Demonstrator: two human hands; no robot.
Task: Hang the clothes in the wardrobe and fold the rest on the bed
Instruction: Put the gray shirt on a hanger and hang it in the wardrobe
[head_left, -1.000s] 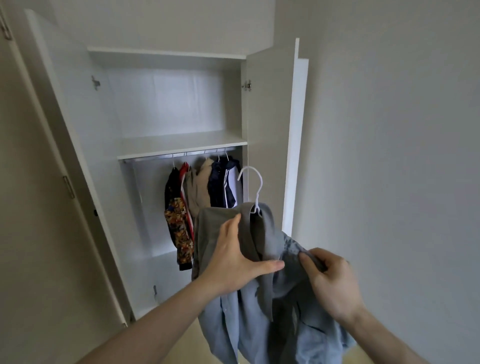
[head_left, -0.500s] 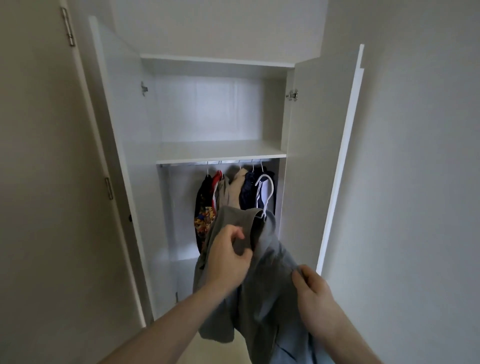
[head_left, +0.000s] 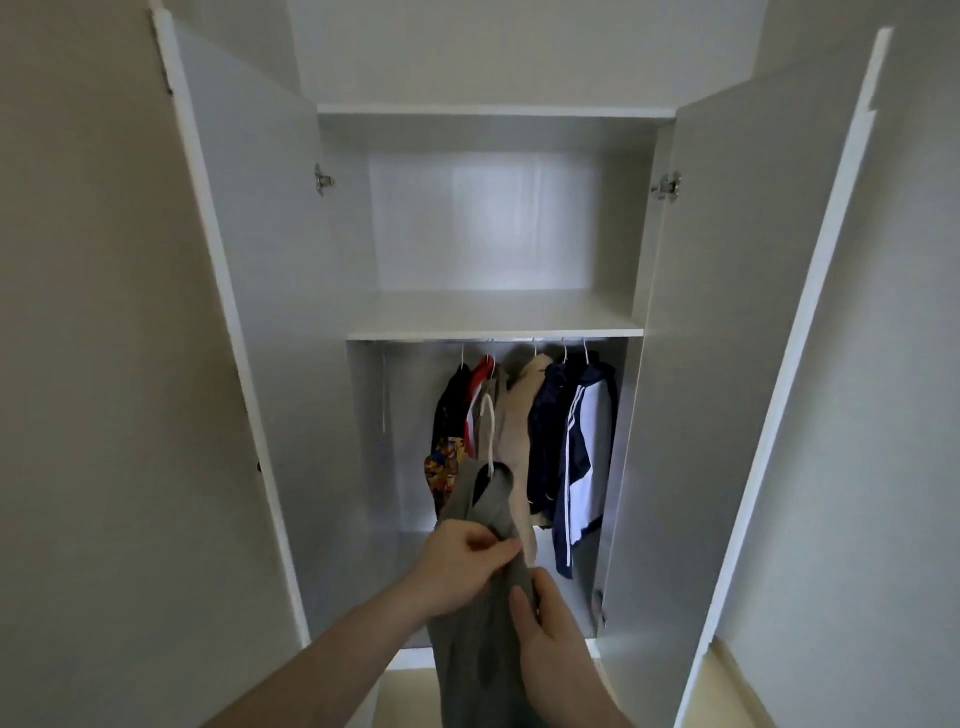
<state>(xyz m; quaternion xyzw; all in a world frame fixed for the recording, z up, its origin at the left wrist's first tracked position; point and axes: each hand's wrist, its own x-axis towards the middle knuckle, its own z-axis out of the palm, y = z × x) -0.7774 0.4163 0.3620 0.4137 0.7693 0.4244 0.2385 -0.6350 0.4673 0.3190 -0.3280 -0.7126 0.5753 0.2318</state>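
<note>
The left hand (head_left: 457, 566) and right hand (head_left: 556, 639) both grip the grey shirt (head_left: 483, 649) on its white hanger (head_left: 489, 431).

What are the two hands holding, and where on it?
Both the left hand and right hand grip the grey shirt on its hanger, bunched below the collar.

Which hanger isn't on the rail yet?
The white hanger carrying the grey shirt, held by both hands; its hook is free below the rail, while the others hang from it.

Matt grey cloth shirt (head_left: 480, 623); smooth white wardrobe (head_left: 493, 317); metal hinges (head_left: 667, 185).
</note>
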